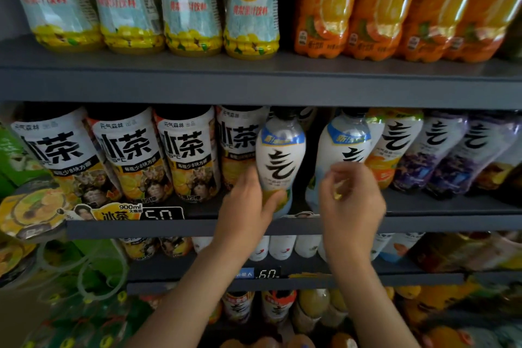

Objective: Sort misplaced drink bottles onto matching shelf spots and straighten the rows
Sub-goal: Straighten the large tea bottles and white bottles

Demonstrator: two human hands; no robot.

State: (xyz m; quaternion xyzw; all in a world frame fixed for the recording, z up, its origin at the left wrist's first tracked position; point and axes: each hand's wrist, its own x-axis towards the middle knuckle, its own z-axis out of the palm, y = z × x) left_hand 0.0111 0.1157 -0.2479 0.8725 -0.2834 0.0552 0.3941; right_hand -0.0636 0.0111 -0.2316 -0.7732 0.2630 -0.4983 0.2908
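On the middle shelf [423, 224] my left hand [248, 206] grips the lower part of a white sparkling-water bottle [279, 155] with a blue band and a big black character. It stands upright just right of the iced-tea row [127, 150]. A second white bottle of the same kind [343, 144] stands to its right. My right hand [350, 200] hovers in front of that bottle's base with curled fingers, blurred; whether it touches the bottle I cannot tell. Further right are an orange-labelled bottle [392, 147] and purple-labelled ones [440, 155].
The top shelf [254, 85] carries pale blue lemon drinks [186, 3] on the left and orange juice bottles [375, 8] on the right. Lower shelves hold small white bottles [282, 247] and more drinks. Green packs [84, 291] crowd the lower left. A price tag [162, 215] reads 5.0.
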